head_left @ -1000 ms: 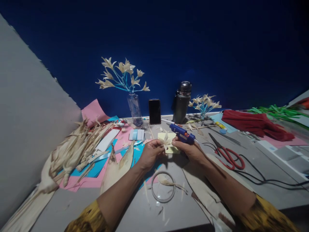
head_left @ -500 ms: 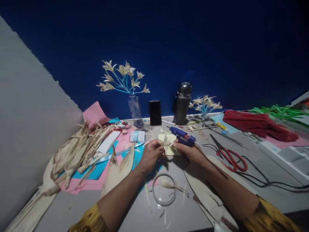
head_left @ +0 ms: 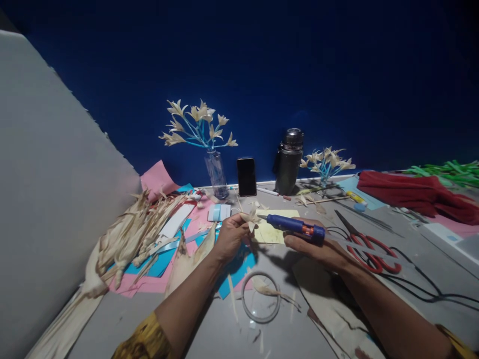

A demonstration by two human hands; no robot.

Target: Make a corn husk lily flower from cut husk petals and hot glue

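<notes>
Pinched between the fingers of my left hand (head_left: 232, 238) is a small cream husk flower (head_left: 251, 219). My right hand (head_left: 316, 249) grips a blue glue gun (head_left: 295, 225), its nozzle pointing left and close to the flower's petals. Beneath the gun lies a pale yellow paper (head_left: 271, 233). A grey ring (head_left: 244, 299) rests on the table nearer to me, with a husk scrap partly inside it.
Dried husks (head_left: 129, 239) pile up at left over pink and blue sheets. Behind stand a glass vase (head_left: 216, 174), a phone (head_left: 246, 177) and a flask (head_left: 290, 162). Red-handled scissors (head_left: 374, 252), a black cord (head_left: 419, 274) and a red cloth (head_left: 415, 194) are at right.
My right hand has left the flower and moved right, and the glue gun is now raised level with its nozzle by the petals. The view has shifted slightly left.
</notes>
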